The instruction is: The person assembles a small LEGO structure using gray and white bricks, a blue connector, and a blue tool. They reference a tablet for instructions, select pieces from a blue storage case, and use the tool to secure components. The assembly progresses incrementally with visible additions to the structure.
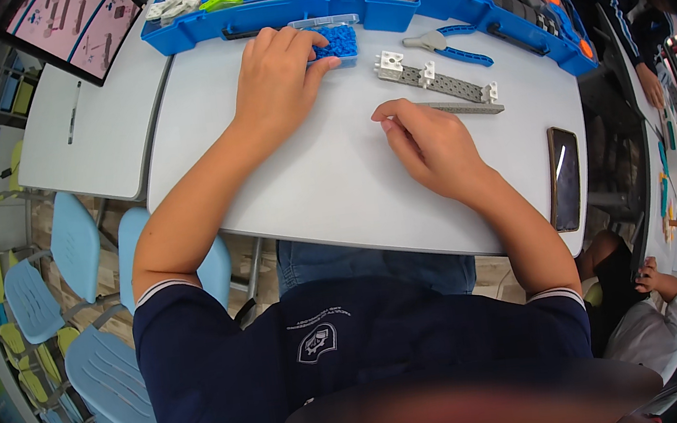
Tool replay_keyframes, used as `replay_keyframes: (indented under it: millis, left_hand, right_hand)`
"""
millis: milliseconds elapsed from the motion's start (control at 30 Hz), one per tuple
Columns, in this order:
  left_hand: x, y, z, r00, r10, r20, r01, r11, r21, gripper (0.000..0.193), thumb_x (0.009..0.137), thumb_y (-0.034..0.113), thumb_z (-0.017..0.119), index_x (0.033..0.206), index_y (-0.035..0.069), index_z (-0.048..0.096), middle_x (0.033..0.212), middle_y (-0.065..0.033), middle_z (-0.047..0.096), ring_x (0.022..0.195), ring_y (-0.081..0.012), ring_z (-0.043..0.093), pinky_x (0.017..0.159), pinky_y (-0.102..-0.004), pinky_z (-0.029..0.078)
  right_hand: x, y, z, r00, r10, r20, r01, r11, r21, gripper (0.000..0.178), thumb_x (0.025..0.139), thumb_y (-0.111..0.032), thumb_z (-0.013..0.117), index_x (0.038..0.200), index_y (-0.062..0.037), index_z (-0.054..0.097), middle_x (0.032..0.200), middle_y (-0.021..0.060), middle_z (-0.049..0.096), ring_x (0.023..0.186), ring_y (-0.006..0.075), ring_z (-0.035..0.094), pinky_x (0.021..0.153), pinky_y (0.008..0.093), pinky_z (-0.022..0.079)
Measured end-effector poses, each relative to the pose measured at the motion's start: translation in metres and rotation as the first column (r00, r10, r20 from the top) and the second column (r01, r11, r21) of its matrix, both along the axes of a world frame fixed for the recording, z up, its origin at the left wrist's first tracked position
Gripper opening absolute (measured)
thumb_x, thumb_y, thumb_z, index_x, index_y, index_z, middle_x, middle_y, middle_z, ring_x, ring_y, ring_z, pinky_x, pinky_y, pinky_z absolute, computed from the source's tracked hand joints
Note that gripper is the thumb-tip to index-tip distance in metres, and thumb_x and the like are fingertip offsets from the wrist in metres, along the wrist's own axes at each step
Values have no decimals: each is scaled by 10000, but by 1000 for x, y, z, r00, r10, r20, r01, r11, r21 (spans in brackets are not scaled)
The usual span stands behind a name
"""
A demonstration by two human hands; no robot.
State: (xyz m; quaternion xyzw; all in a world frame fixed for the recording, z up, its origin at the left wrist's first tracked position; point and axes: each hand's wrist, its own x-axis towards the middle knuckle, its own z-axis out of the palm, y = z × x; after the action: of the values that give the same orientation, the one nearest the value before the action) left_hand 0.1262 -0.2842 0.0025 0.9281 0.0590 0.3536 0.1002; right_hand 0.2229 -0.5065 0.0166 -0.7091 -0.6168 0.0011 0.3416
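My left hand (275, 75) is at a small clear box (349, 62) of blue connector pegs (341, 40) near the far edge of the table. Its thumb lies against the box's near left corner, and the index finger bends over the rim onto the pegs. My right hand (432, 145) rests on the white table with curled fingers, thumb and index tips close together; whatever they may hold is hidden. Just beyond it lie a grey beam (469, 108) and a perforated grey plate (452, 86) fitted with white connectors (426, 74).
Blue-handled pliers (453, 47) lie behind the plate. Two blue parts bins (272, 15) (499, 1) line the far edge. A tablet (75, 28) stands far left, a phone (564, 178) lies at the right edge. Blue chairs (110, 379) are at left; other people (649, 334) sit at right.
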Motion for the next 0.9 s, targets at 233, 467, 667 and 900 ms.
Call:
replay_keyframes:
  millis: [233, 467, 667, 900]
  left_hand:
    - [6, 4, -5, 999, -27, 37, 22, 994, 110, 178, 900, 81, 693, 1074, 89, 729, 1002, -20, 694, 792, -220, 717, 617, -321, 554]
    - [14, 18, 1, 990, -31, -135, 83, 912, 402, 328, 790, 55, 693, 1108, 116, 740, 1097, -1, 720, 821, -177, 730, 642, -291, 566]
    - [16, 16, 13, 962, 21, -272, 137, 824, 550, 324, 781, 69, 694, 1102, 93, 733, 1068, -19, 709, 865, -174, 715, 665, -282, 552]
    - [17, 14, 24, 955, 7, -298, 166, 818, 551, 296, 781, 60, 692, 1076, 66, 708, 1023, -30, 686, 895, -182, 699, 687, -281, 543]
  right_hand:
    - [3, 2, 4, 1000, -29, 6, 29, 999, -20, 114, 940, -44, 623, 1054, -52, 614, 764, 139, 688, 695, 319, 688, 617, 438, 529]
    - [1, 2, -1, 1000, 2, 9, -2, 997, 72, 134, 944, -29, 627, 1068, -72, 655, 676, 107, 617, 604, 255, 624, 564, 380, 475]
    - [-3, 3, -9, 994, 51, 92, -60, 994, 97, 149, 869, -13, 647, 1015, -37, 630, 691, 118, 645, 644, 307, 664, 577, 428, 528]
    - [-4, 3, -10, 991, 39, 126, -55, 991, 125, 144, 857, -11, 657, 997, -41, 643, 688, 114, 644, 642, 302, 662, 582, 428, 534]
